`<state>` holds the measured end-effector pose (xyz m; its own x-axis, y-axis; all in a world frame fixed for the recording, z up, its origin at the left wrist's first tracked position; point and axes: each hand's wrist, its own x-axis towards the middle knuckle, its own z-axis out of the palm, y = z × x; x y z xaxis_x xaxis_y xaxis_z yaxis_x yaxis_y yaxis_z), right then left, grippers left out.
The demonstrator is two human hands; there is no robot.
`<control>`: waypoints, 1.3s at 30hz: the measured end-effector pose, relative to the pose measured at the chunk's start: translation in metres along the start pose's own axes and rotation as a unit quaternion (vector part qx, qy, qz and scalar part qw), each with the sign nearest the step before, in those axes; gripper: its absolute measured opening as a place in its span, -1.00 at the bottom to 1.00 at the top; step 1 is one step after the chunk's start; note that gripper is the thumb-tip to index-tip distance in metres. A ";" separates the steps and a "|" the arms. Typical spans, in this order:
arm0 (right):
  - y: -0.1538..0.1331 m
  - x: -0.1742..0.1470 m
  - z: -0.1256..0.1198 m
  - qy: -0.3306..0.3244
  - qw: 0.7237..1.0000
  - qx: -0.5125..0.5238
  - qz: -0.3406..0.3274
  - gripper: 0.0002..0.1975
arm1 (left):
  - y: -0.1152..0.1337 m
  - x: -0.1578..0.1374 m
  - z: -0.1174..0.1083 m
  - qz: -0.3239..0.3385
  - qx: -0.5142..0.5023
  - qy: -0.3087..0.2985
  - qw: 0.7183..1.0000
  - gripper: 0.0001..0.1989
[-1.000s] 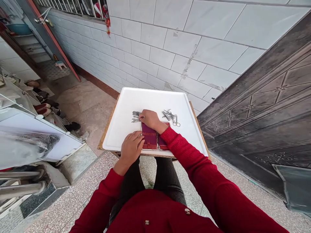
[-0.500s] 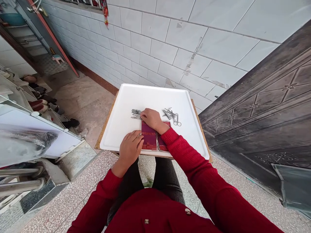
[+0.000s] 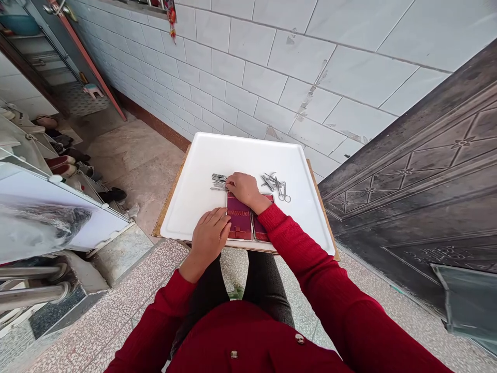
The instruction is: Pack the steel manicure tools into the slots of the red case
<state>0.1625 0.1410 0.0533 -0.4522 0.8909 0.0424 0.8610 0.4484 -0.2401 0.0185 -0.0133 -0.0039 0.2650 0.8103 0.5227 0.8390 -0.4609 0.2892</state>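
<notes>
Purple-lined case (image 3: 239, 224), lower centre: the left hand (image 3: 207, 237), empty, fingers extended, touches its edge; the right hand (image 3: 244, 188) curls beside metal tools (image 3: 219, 178), its hold hidden.

No text, brand or number can be read anywhere. The nearest thing to writing is a cluster of pale marks (image 3: 438, 254) on a lower panel of the dark door (image 3: 407, 223), past the right edge of the desk (image 3: 158, 229); they may be letters or only ornament, and the view is too poor to say which. On the desk, the purple-red case (image 3: 239, 202) at the near edge shows no legible label, and the metal tools (image 3: 276, 185), in two groups beyond it, are too small to show any stamp.
</notes>
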 end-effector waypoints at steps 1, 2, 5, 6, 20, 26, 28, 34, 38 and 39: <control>0.001 0.000 0.001 0.000 1.000 0.001 -0.001 -0.70 | 0.000 0.000 0.000 -0.001 0.000 -0.001 1.000 -0.74; 0.001 0.000 0.001 0.001 1.000 0.002 -0.002 -0.70 | 0.000 0.000 0.000 -0.002 0.001 -0.002 1.000 -0.74; 0.003 0.001 0.004 0.006 1.000 0.005 -0.002 -0.71 | 0.000 -0.001 0.000 -0.001 0.002 -0.004 1.000 -0.74; 0.003 0.001 0.005 0.009 1.000 0.006 -0.001 -0.71 | 0.000 -0.001 0.000 -0.001 0.002 -0.006 1.000 -0.74; -0.010 -0.004 -0.002 -0.009 0.999 0.032 -0.019 -0.81 | -0.001 -0.002 0.003 0.004 0.004 0.004 1.000 -0.74; -0.018 -0.002 0.000 -0.016 0.999 -0.006 -0.031 -0.75 | 0.000 -0.001 0.003 -0.006 -0.001 -0.004 1.000 -0.73; -0.017 -0.003 0.000 -0.016 0.999 -0.001 -0.031 -0.75 | 0.000 -0.001 0.002 -0.006 -0.001 -0.004 1.000 -0.73; -0.009 -0.002 0.000 0.001 1.000 0.022 -0.011 -0.73 | 0.000 -0.002 0.003 0.002 0.007 0.002 1.000 -0.73; -0.004 0.001 0.001 0.002 1.000 0.003 0.019 -0.71 | 0.001 -0.001 0.003 -0.004 -0.001 -0.002 1.000 -0.72; -0.003 0.001 0.001 -0.001 1.000 -0.004 0.023 -0.71 | 0.001 -0.001 0.003 -0.003 -0.001 -0.003 1.000 -0.72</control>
<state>0.1589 0.1407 0.0535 -0.4119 0.9108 0.0284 0.8829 0.4067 -0.2347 0.0203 -0.0137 -0.0064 0.2627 0.8151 0.5163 0.8397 -0.4567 0.2938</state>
